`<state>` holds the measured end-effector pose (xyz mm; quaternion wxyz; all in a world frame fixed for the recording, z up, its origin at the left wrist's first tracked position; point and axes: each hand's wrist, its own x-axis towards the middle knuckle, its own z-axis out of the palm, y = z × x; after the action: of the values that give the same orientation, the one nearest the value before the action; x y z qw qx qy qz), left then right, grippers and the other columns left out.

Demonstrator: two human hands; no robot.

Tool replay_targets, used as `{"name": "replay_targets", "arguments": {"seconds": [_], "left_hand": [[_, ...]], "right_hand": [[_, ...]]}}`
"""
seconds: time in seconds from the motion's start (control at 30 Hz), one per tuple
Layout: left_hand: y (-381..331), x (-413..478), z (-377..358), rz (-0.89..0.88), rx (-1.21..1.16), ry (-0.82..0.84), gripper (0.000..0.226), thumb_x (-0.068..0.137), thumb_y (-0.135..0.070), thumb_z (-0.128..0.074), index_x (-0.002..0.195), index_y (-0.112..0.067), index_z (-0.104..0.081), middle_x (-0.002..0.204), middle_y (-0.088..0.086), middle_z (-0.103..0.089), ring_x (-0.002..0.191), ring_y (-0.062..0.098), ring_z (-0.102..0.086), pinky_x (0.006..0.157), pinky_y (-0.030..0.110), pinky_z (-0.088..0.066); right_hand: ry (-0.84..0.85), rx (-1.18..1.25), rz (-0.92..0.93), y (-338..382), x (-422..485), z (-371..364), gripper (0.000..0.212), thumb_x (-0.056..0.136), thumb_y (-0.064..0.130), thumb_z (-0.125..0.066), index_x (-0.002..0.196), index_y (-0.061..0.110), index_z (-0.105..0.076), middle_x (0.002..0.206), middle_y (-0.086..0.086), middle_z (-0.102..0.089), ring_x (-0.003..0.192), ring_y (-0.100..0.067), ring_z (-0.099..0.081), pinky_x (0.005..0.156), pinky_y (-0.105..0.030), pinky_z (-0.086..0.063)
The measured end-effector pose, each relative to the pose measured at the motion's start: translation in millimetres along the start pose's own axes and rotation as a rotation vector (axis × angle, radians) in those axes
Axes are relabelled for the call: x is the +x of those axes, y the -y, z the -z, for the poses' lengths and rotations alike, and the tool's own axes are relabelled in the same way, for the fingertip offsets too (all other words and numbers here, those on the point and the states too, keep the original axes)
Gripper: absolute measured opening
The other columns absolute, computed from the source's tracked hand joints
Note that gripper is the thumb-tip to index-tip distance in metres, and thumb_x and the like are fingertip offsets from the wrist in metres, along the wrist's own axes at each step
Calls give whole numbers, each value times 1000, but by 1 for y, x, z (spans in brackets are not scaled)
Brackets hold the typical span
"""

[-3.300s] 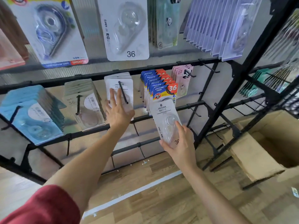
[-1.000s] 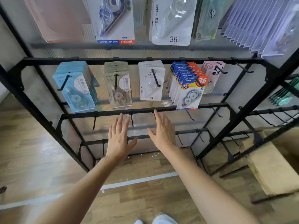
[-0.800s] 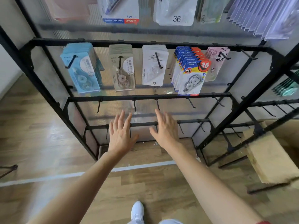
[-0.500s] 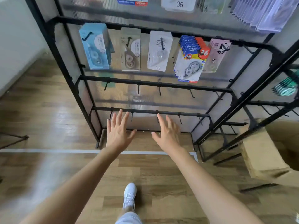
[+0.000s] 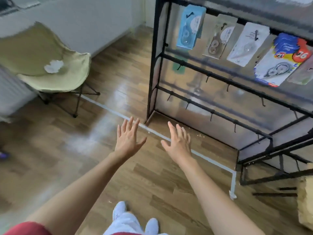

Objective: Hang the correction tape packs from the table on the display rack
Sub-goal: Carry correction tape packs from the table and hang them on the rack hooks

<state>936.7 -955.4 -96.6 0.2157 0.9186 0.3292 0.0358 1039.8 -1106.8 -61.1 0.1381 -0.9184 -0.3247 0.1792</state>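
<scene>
Setting: indoor room fitted out as a small stationery shop display. Evidence: black metal display rack [image 5: 153,65] with rows of peg hooks [image 5: 210,116]; carded correction tape packs [image 5: 188,29] hang side by side on the upper row. Wood-look plank floor [image 5: 152,175] with white tape line [image 5: 210,160]; pale wall [image 5: 84,19]; fabric folding chair [image 5: 50,72]; cardboard box [image 5: 304,204] at right edge.

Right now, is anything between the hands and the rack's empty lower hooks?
Nothing visible does. The left hand and right hand are open, empty, with only open space between them and the empty hooks on the display rack.
</scene>
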Motion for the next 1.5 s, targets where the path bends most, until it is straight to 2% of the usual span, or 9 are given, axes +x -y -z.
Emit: {"name": "replay_targets", "arguments": {"seconds": [0.3,0.57,0.77,0.97,1.33,1.5], "left_hand": [[181,-91,96,391,-43,-223,77,92,-43,-52,152,-21,-9,160,2,-4,147,23,-1,117,40,2],[350,-180,190,629,-32,-362,76,93,-43,-52,152,-21,-10,160,3,-4,147,22,-1,117,40,1],[443,-224,234,830,-68,-442,75,95,-41,-51,152,-21,-8,160,1,-1,147,20,1,117,38,3],[511,-220,262,955,-96,-501,74,95,-40,-50,152,-22,-8,160,2,-1,147,21,1,118,38,2],[647,-138,353,1111,-113,-648,74,96,-43,-47,152,-23,-3,160,1,4,147,21,3,118,37,2],[693,-121,379,1188,-134,-670,75,96,-43,-48,152,-21,-4,161,2,1,147,22,1,119,39,-2]], "right_hand": [[131,16,320,209,-5,-78,72,95,41,-48,152,25,-8,158,-11,-12,146,-27,-10,116,-42,-7],[236,63,535,403,-39,-162,69,95,35,-48,152,23,-11,157,-12,-16,145,-25,-12,115,-41,-7],[273,27,718,512,-50,-209,70,94,37,-48,152,24,-11,157,-11,-19,145,-24,-13,117,-43,-10],[311,-7,830,597,-21,-237,67,96,37,-46,152,24,-10,157,-9,-18,146,-23,-12,118,-43,-10],[296,4,1018,792,91,-265,67,96,38,-48,152,23,-14,156,-9,-23,145,-22,-15,116,-39,-12],[347,-14,1091,859,112,-281,68,97,37,-47,152,23,-11,155,-8,-24,144,-23,-17,116,-39,-14]]}}
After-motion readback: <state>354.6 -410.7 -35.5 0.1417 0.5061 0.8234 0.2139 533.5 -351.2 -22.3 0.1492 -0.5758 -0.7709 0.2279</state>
